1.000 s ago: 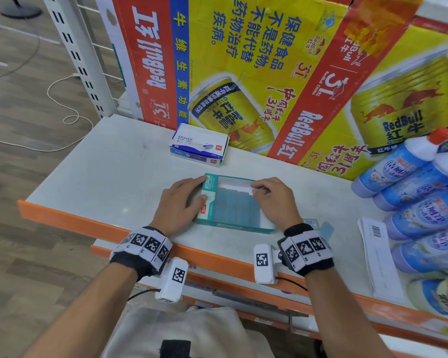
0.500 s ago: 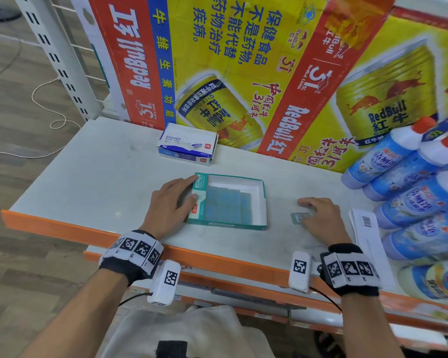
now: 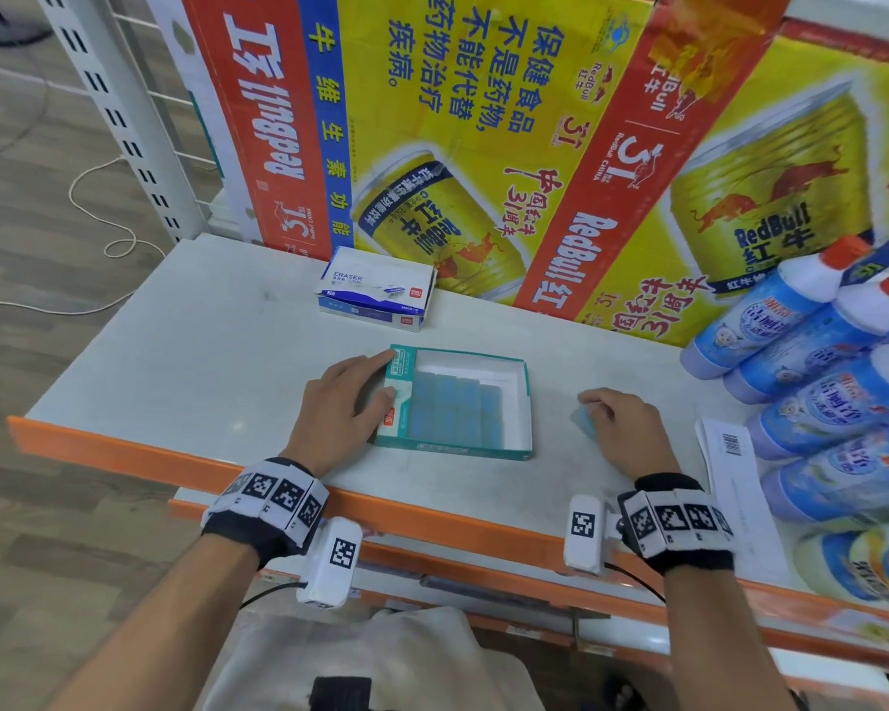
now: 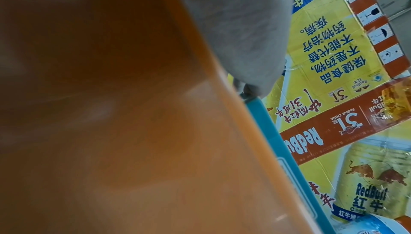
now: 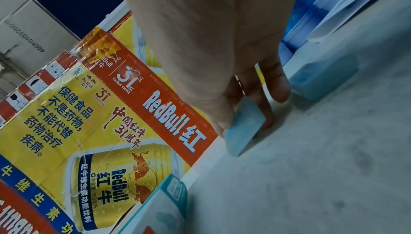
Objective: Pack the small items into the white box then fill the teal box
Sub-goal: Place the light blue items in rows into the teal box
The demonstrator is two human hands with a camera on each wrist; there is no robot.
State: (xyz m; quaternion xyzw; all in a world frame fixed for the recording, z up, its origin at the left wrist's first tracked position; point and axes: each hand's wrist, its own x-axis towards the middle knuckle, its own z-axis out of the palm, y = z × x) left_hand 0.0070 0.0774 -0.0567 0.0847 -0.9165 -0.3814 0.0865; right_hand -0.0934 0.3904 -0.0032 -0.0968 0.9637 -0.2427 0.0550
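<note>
The open teal box (image 3: pixel 455 450) lies in the middle of the shelf, with several blue erasers (image 3: pixel 450 407) lined up inside and a bare white strip along its far and right sides. My left hand (image 3: pixel 381 377) rests against the box's left flap, fingers fairly straight, thumb on the flap. To the right of the box my right hand (image 3: pixel 594 407) pinches one small blue eraser (image 5: pixel 244 127) just off the shelf top. A second loose eraser (image 5: pixel 322 77) lies beyond it. The white eraser box (image 3: pixel 375 289) sits shut at the back.
Blue cleaner bottles (image 3: pixel 817 351) are stacked on the right, with a barcoded paper slip (image 3: pixel 735 479) in front of them. A Red Bull cardboard panel (image 3: pixel 535 146) walls the back. The shelf's orange front edge (image 3: pixel 432 515) runs under my wrists.
My right hand left the teal box, swung right to the loose erasers and has curled its fingers round one. The left hand stayed on the box.
</note>
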